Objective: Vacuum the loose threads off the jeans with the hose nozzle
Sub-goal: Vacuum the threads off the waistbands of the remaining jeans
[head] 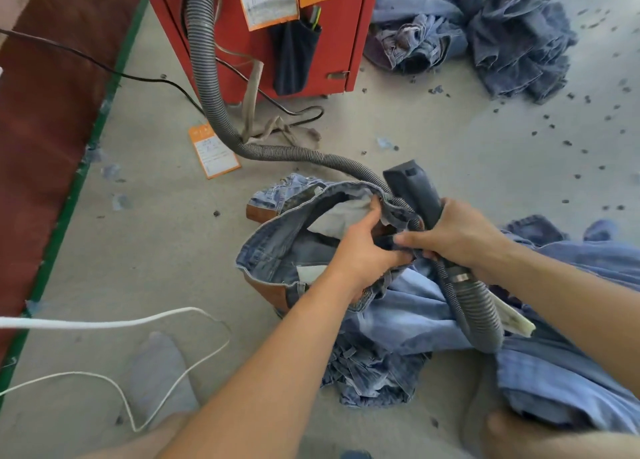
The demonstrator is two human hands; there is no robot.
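Observation:
A pair of light blue jeans point(277, 247) lies on the floor in the middle of the head view, waistband gaping open with a pale pocket lining showing. My left hand point(363, 250) grips the waistband's near edge. My right hand point(460, 236) holds the dark grey hose nozzle point(412, 184), whose tip points up and away, just beyond the waistband. The ribbed grey hose point(207, 87) runs from the nozzle across the floor up to the red machine point(242, 32). A second loop of hose point(474, 316) lies over the jeans' legs below my right wrist.
A heap of blue jeans point(485, 32) lies at the back right. More denim point(571, 372) covers my right leg. Dark thread bits dot the concrete floor point(571, 139). A white cord point(104, 323), a black cable point(86, 60) and an orange tag point(213, 152) lie to the left.

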